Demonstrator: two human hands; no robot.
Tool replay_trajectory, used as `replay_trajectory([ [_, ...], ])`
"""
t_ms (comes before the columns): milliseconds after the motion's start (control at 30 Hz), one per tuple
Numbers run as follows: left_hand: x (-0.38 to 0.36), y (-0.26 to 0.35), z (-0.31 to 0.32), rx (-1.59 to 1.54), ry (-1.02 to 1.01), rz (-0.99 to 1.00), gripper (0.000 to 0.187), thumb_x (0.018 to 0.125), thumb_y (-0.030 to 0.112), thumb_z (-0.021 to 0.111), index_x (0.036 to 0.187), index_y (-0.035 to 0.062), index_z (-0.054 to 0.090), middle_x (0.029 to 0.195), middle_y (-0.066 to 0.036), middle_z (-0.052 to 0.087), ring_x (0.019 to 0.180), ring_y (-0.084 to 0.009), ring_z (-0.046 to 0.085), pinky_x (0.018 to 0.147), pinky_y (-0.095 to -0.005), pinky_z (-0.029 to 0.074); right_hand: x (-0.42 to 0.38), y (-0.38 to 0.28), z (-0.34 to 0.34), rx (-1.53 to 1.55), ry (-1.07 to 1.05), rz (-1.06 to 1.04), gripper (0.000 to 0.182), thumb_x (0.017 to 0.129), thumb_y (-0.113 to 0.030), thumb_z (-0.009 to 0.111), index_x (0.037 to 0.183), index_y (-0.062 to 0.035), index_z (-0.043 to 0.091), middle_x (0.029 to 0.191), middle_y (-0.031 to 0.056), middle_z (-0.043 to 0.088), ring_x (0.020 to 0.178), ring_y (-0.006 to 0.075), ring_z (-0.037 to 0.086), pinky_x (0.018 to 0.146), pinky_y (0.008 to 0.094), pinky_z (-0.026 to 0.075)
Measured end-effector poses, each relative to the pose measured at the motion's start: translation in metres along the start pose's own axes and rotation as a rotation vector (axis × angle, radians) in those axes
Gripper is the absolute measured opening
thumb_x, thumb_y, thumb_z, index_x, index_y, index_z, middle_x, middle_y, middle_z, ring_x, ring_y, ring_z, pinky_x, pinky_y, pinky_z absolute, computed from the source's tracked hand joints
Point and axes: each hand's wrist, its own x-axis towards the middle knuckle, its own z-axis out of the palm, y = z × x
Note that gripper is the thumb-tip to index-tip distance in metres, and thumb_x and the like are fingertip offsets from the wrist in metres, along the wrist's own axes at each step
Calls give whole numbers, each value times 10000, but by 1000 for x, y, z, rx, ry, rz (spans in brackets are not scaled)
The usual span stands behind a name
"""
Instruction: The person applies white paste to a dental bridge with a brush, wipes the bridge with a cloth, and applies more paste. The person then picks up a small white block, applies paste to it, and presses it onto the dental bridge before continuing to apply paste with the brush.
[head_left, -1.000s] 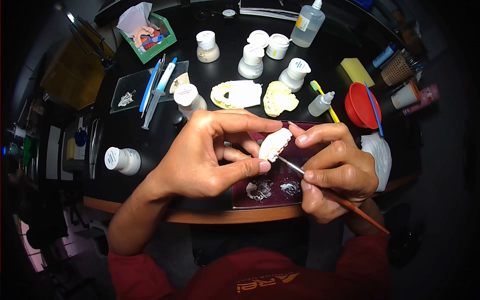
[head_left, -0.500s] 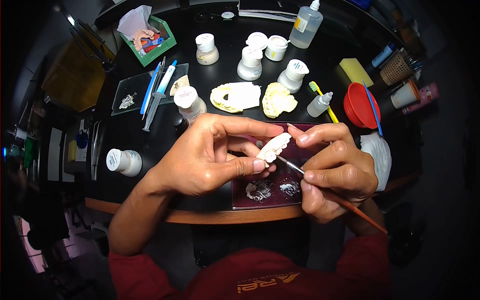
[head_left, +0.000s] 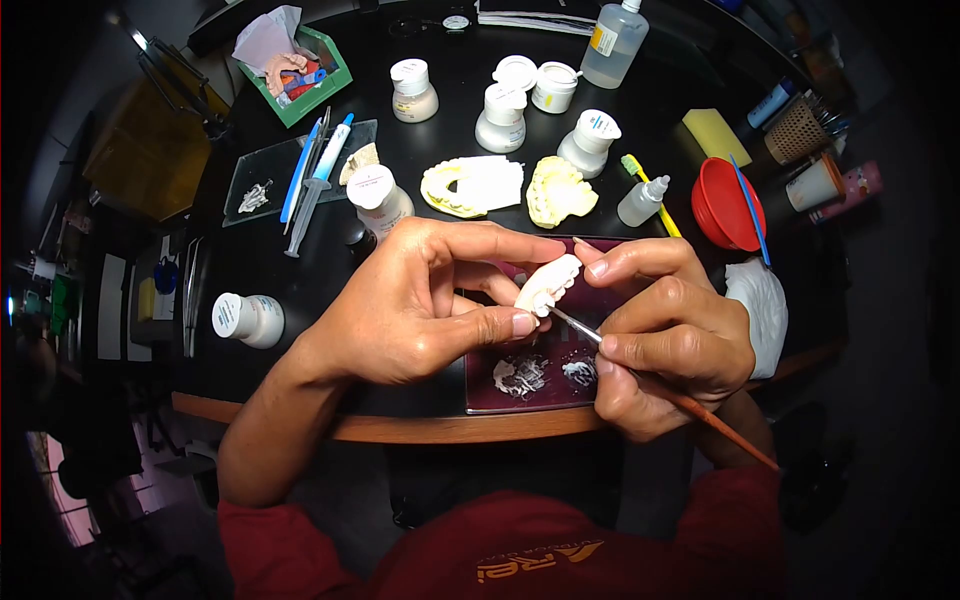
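Observation:
Between thumb and fingers, my left hand [head_left: 410, 310] grips a small white dental bridge [head_left: 547, 285] with tooth shapes along one side. My right hand [head_left: 675, 335] is closed around a thin brush [head_left: 700, 412] with a reddish-brown handle and a metal ferrule. The brush tip meets the lower end of the bridge, and my right index finger comes close to its upper end. Below the hands lies a dark red mixing plate [head_left: 480, 398], bearing a mound of whitish paste [head_left: 518, 376] and a second paste patch [head_left: 580, 374] partly covered by my right hand.
Yellowish dental casts [head_left: 560, 195] and several white powder jars [head_left: 500, 120] stand behind the hands. A syringe [head_left: 318, 190] lies on a glass slab [head_left: 250, 170] to the left. At right are a red bowl [head_left: 712, 215], a dropper bottle [head_left: 642, 202] and a crumpled white tissue [head_left: 757, 310].
The bridge has turned slightly in my left fingers. My right hand and the brush have shifted a little, with the tip still at the lower end. The whole view has moved slightly.

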Motion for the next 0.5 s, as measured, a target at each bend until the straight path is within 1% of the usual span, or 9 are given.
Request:
replay_trajectory([
  [167,0,-1,0,7,6,29,514,868,-94,727,1360,-118,579,1175,-192,696,1015,-197,720,889,-308,612,-1,0,0,-11,-8,9,158,736,51,688,880,-7,656,768,101,643,1012,351,642,939,554,599],
  [367,0,0,0,16,13,7,508,866,-110,715,1356,-115,583,1262,-210,651,1024,-207,717,890,-319,619,0,0,0,-5,-11,11,172,720,56,688,877,-9,657,769,102,642,1016,356,642,939,558,598],
  [500,0,2,1,31,-6,27,533,868,-119,705,1380,-116,558,1286,-213,635,1042,-218,714,903,-325,617,-1,0,-1,3,-7,14,182,716,55,678,881,-17,654,768,99,639,1011,362,646,939,557,599],
])
